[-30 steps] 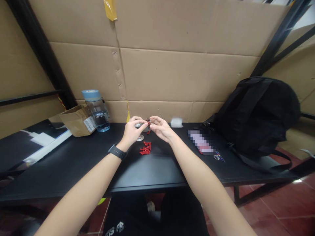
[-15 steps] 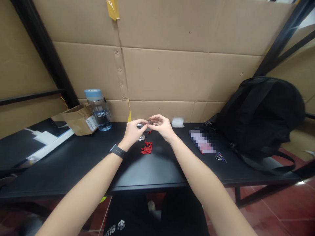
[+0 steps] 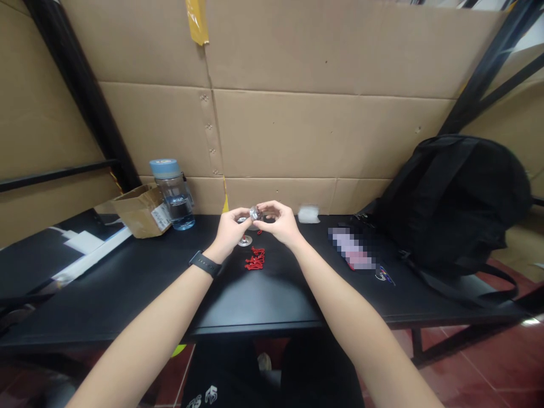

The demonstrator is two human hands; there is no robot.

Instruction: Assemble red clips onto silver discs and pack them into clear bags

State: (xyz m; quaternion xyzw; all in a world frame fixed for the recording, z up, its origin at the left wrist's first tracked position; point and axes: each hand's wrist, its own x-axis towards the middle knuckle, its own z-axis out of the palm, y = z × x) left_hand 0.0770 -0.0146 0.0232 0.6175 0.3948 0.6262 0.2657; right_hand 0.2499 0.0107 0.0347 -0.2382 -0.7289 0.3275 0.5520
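Note:
Between my two hands, above the back part of the table, is a small shiny round metal piece (image 3: 255, 213); its kind is too small to tell. My left hand (image 3: 232, 231) pinches it from the left, and my right hand (image 3: 280, 222) grips it from the right with thumb and fingers. Just below my left fingers a silvery disc (image 3: 245, 241) lies on the table. More round shiny pieces behind the fingers are partly hidden. Nearer to me lies a small heap of red cords (image 3: 255, 259).
A black table (image 3: 140, 294) holds a water bottle (image 3: 172, 195) and cardboard box (image 3: 142, 212) at left, beside a white power strip (image 3: 91, 255). A white packet (image 3: 308, 214), a blurred-out item (image 3: 352, 248), a keyring (image 3: 383, 275) and a black backpack (image 3: 457, 209) are to the right.
The metal piece has turned in my fingers, and its bright round side now shows more. Both hands stay together in nearly the same place; the view has shifted slightly.

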